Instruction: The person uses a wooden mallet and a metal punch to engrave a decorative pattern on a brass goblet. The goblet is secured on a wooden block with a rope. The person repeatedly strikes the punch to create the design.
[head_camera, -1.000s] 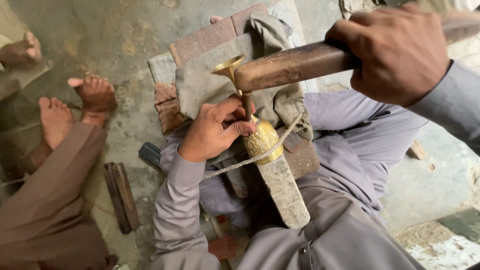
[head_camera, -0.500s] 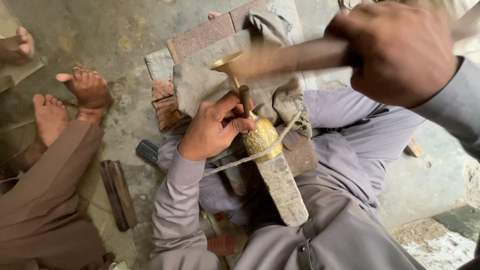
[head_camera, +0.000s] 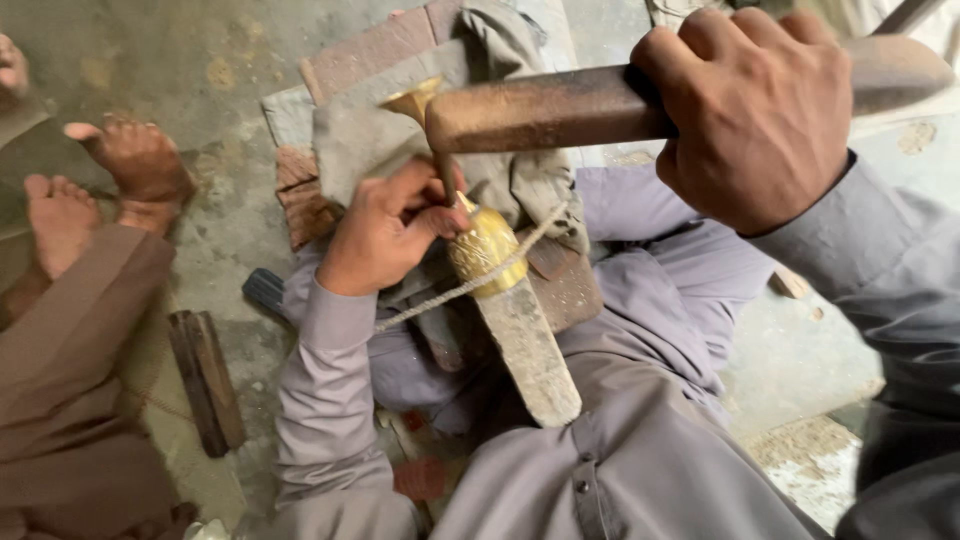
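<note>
Brass vessel (head_camera: 483, 245), trumpet-mouthed, pinched at neck by left hand (head_camera: 385, 235) fingers, seated on worn stake (head_camera: 530, 350) across lap, cord (head_camera: 440, 295) looped round belly. Right hand (head_camera: 765, 110) clenched on wooden mallet (head_camera: 560, 105), poised just above flared mouth. Belly already rounded and bright; neck apparently under working. Bricks (head_camera: 365, 50) and cloth (head_camera: 350, 140) beyond; another person's bare feet (head_camera: 100, 190) at left.

Left hand (head_camera: 385, 235) is curled in tight near the lap, thumb pinched; right hand (head_camera: 765, 110) is fisted shut, held high right.
</note>
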